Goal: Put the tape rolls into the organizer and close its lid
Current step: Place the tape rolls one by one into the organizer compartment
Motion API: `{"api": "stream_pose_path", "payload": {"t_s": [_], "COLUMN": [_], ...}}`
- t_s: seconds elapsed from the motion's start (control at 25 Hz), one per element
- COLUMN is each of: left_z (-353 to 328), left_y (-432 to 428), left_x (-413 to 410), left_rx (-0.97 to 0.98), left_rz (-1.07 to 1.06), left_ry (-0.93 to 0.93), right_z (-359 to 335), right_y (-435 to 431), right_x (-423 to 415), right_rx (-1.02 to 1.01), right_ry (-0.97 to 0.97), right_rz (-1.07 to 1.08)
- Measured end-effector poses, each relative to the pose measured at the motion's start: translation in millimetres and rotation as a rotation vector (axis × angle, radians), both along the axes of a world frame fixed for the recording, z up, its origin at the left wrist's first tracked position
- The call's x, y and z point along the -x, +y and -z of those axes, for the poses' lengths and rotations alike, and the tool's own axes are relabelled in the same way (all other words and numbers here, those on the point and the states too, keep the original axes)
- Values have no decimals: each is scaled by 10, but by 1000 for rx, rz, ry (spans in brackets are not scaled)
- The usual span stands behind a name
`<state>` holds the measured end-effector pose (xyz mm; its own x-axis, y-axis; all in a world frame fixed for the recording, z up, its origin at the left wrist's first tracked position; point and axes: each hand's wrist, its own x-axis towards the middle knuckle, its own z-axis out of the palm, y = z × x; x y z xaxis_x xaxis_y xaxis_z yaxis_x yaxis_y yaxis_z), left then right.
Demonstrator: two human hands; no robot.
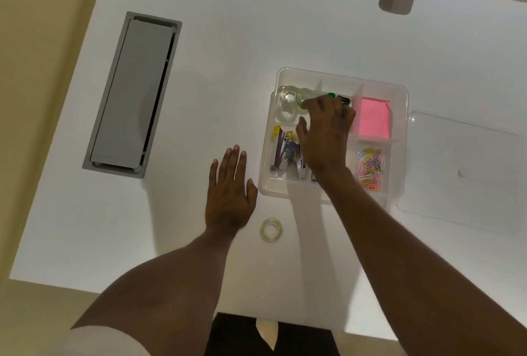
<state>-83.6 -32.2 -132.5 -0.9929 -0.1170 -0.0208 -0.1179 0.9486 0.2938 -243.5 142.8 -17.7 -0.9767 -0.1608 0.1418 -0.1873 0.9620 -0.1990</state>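
Right hand (325, 133) over the organizer (399, 93), far-left compartment, setting a roll (305, 98) among others (grip half hidden, can't tell). Left hand (229, 193) flat, holding nothing. Last tape (271, 229) near on table: light, stiff, slick; best pinched across the rim.

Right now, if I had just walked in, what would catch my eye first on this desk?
Probably the bright pink sticky notes in the far right compartment of the clear organizer, with colourful paper clips in the compartment just nearer. The right hand reaches into the organizer toward the clear tape rolls at its far left corner. One more tape roll lies on the white desk beside the flat left hand.
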Motion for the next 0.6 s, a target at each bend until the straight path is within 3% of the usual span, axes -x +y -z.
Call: {"api": "stream_pose_path", "payload": {"t_s": [0.28, 0.6], "left_z": [-44, -132], "left_y": [8, 33], "left_x": [-1, -14], "left_rx": [13, -15], "left_rz": [-2, -8], "left_ry": [-22, -29], "right_z": [161, 501], "right_y": [-154, -36], "right_x": [-1375, -2270], "right_rx": [231, 221], "right_ry": [-46, -347], "right_rz": [-164, -10]}}
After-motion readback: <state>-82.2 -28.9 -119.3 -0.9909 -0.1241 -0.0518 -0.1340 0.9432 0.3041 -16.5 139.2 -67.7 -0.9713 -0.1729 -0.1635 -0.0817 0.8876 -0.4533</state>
